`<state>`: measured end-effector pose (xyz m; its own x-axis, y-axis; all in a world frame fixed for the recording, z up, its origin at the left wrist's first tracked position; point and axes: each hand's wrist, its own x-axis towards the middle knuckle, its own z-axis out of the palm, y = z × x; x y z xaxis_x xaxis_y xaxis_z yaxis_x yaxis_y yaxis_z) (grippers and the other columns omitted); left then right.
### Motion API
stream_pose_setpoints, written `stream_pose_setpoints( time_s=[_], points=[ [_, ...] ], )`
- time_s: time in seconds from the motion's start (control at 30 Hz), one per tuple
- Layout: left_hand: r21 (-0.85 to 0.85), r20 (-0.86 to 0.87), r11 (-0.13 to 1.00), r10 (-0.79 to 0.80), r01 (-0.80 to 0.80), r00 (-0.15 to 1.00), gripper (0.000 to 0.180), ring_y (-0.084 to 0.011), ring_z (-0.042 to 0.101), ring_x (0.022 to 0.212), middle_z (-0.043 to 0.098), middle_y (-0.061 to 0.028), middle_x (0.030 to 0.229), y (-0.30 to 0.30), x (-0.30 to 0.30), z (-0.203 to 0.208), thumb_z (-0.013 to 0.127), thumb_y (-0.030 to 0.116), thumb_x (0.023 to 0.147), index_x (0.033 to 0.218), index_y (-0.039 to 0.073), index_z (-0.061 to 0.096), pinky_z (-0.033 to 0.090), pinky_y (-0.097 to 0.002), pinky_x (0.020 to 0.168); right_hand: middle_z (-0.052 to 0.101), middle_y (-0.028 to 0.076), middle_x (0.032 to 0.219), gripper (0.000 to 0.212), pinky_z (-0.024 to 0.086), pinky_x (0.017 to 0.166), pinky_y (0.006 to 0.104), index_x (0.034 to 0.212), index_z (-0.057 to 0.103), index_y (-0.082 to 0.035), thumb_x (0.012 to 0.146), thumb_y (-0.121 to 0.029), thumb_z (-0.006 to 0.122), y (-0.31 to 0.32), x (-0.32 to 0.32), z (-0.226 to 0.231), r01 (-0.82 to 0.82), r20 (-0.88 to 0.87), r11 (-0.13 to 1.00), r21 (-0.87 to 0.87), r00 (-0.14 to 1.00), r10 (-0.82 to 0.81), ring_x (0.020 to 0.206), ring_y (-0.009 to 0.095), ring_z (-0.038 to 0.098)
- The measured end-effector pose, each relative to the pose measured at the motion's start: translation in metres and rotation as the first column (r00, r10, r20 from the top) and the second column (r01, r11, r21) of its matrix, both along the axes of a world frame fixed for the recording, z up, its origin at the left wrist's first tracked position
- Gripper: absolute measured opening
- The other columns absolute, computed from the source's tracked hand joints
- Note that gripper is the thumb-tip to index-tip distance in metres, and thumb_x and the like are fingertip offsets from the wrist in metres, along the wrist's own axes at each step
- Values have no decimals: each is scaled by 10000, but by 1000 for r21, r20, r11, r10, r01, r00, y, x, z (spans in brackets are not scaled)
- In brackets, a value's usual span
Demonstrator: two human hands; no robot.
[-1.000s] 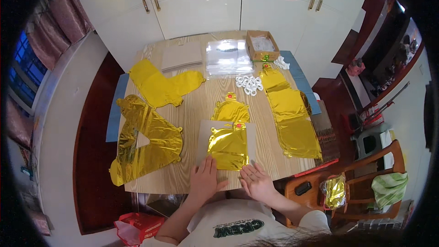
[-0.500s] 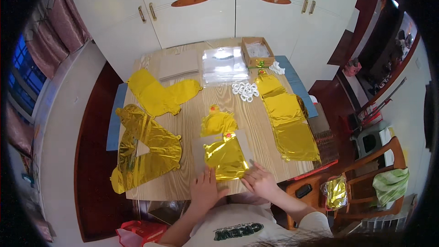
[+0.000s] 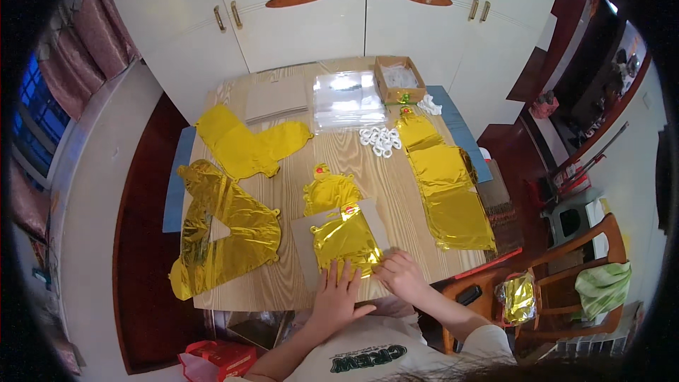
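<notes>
At the near edge of the table, a folded gold foil balloon (image 3: 348,238) with a small red mark lies over a grey cardboard sheet (image 3: 304,244). My left hand (image 3: 338,296) rests on its lower edge, fingers stretched out and spread. At the lower right corner, the fingers of my right hand (image 3: 403,274) are bent and pressed together on the foil's edge. Another gold foil balloon (image 3: 331,191), also with a red mark, sticks out just beyond the sheet.
More flat gold foil balloons lie left (image 3: 233,230) and right (image 3: 445,184). Farther back are clear plastic bags (image 3: 346,95), grey card sheets (image 3: 276,99), white rings (image 3: 380,141) and an open cardboard box (image 3: 399,79). A wooden chair (image 3: 594,262) stands at the right.
My left hand has shifted right, onto the foil's lower edge. The cardboard and foil have turned slightly and moved a little left. My right hand stays at the corner, its fingers more curled.
</notes>
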<state>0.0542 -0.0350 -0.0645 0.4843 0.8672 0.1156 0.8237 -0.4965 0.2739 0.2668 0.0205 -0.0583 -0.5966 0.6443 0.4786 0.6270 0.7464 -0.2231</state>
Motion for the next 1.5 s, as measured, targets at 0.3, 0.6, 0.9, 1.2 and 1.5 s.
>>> stream_pose_setpoints(
  time_s=[0.3, 0.6, 0.9, 1.2, 1.5],
  points=[
    [3, -54, 1000, -6, 6, 999, 968, -541, 296, 1340, 344, -254, 1478, 10, 2, 10, 624, 753, 694, 1410, 118, 477, 231, -684, 1066, 660, 86, 1078, 288, 437, 1014, 418, 1033, 691, -48, 792, -204, 707, 18, -5, -10, -32, 77, 997, -72, 996, 37, 1083, 241, 597],
    [-1, -42, 1000, 4, -4, 999, 982, -536, 287, 1343, 352, -244, 1470, 10, 2, 7, 648, 743, 674, 1424, 137, 459, 232, -685, 1061, 597, 163, 1269, 429, 381, 1093, 439, 1198, 615, 38, 851, -212, 654, 45, -13, -17, 12, 116, 992, -129, 993, 3, 1221, 303, 543],
    [-12, -65, 1000, 6, -6, 998, 978, -528, 263, 1362, 353, -237, 1475, 9, 2, 9, 635, 750, 684, 1424, 135, 461, 195, -679, 1082, 594, 157, 1284, 417, 354, 1103, 442, 1210, 608, 40, 876, -210, 625, 101, -27, -34, 115, 151, 993, -9, 982, -112, 1240, 284, 535],
    [-13, -78, 1000, -16, 15, 997, 1001, -542, 244, 1361, 306, -263, 1492, 7, 0, 5, 573, 792, 718, 1452, 132, 413, 190, -692, 1080, 645, 106, 1027, 233, 427, 914, 454, 995, 658, -86, 837, -255, 641, 156, -29, -19, 220, 36, 943, -248, 975, -218, 1056, 284, 585],
    [-48, -116, 998, -42, 37, 992, 975, -527, 238, 1379, 285, -258, 1516, -4, 1, 12, 531, 795, 749, 1453, 129, 416, 166, -678, 1103, 641, 122, 849, 128, 483, 746, 418, 899, 634, -66, 861, -183, 598, 190, 1, -12, -123, -103, 822, -556, 992, 79, 842, 305, 620]
  ],
)
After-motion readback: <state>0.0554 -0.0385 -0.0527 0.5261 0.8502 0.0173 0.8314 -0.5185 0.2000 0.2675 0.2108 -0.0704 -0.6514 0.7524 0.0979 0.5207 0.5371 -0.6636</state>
